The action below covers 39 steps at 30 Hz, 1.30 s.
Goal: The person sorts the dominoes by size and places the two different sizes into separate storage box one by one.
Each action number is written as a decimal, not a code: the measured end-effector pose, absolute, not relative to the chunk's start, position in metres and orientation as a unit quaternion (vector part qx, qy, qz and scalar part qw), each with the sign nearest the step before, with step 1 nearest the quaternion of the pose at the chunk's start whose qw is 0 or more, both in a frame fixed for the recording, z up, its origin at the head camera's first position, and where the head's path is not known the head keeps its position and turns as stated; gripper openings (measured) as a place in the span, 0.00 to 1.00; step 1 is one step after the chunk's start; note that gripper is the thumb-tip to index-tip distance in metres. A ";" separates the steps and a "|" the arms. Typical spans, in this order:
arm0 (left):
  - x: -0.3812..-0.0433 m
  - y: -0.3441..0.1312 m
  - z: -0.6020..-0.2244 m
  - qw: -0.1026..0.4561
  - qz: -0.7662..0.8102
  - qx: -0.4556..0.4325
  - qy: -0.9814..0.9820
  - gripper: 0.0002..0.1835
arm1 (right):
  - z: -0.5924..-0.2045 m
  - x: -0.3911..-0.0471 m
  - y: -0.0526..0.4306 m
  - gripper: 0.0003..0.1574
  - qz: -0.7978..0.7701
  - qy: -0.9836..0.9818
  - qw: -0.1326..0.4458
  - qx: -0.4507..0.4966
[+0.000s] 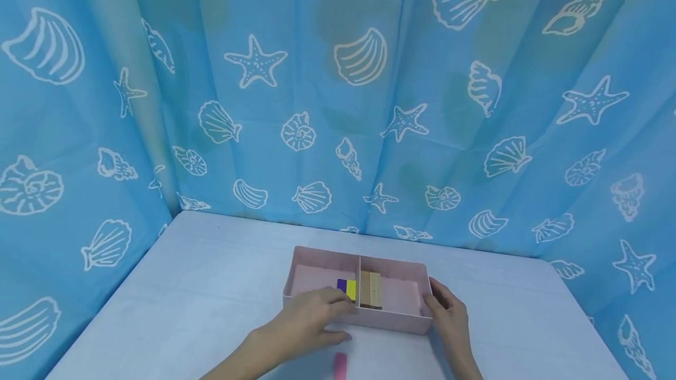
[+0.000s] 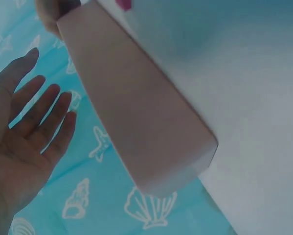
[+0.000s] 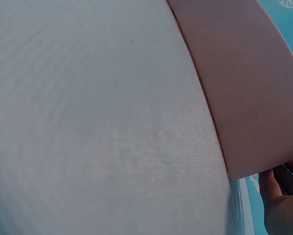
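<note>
A pale pink box (image 1: 393,322) with a divider into two compartments lies on the table. In its left compartment, against the divider, sit a purple block (image 1: 342,284) and a yellow block (image 1: 351,290). Two wooden blocks (image 1: 371,289) lie side by side against the divider's other side. My left hand (image 1: 311,321) hovers by the box's front wall, its fingers spread and holding nothing in the left wrist view. At the right end, my right hand (image 1: 450,312) grips the box wall, thumb at the rim and fingers outside.
A bright pink strip-shaped piece (image 1: 340,366) lies on the white table (image 1: 211,274) in front of the box, cut off by the frame edge. A blue curtain (image 1: 317,98) with white shells and starfish hangs behind the table and along its sides.
</note>
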<state>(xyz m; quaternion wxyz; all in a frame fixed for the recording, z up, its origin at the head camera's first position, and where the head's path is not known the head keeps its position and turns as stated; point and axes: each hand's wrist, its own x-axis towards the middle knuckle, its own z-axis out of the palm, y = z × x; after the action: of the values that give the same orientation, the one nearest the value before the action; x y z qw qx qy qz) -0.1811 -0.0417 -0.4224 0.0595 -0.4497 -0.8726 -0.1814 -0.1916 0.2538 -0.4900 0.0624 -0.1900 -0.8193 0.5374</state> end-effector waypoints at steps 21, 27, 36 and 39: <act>-0.167 -0.030 -0.466 -0.155 -0.180 -0.425 -0.874 0.18 | -0.489 -0.191 0.253 0.33 0.544 -0.814 0.053 -0.197; -0.166 -0.032 -0.469 -0.104 -0.164 -0.452 -0.870 0.16 | -0.489 -0.192 0.252 0.33 0.544 -0.814 0.054 -0.198; -0.167 -0.033 -0.471 -0.107 -0.163 -0.456 -0.868 0.16 | -0.489 -0.193 0.252 0.33 0.539 -0.816 0.057 -0.201; -0.167 -0.034 -0.471 -0.103 -0.160 -0.459 -0.868 0.16 | -0.489 -0.192 0.252 0.33 0.539 -0.816 0.057 -0.201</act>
<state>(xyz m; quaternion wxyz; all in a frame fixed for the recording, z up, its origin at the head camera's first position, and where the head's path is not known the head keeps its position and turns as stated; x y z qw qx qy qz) -0.1668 -0.0335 -0.4713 -0.1029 -0.4585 -0.8680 -0.1603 -0.1923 0.2524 -0.4893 0.0573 -0.2014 -0.8156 0.5394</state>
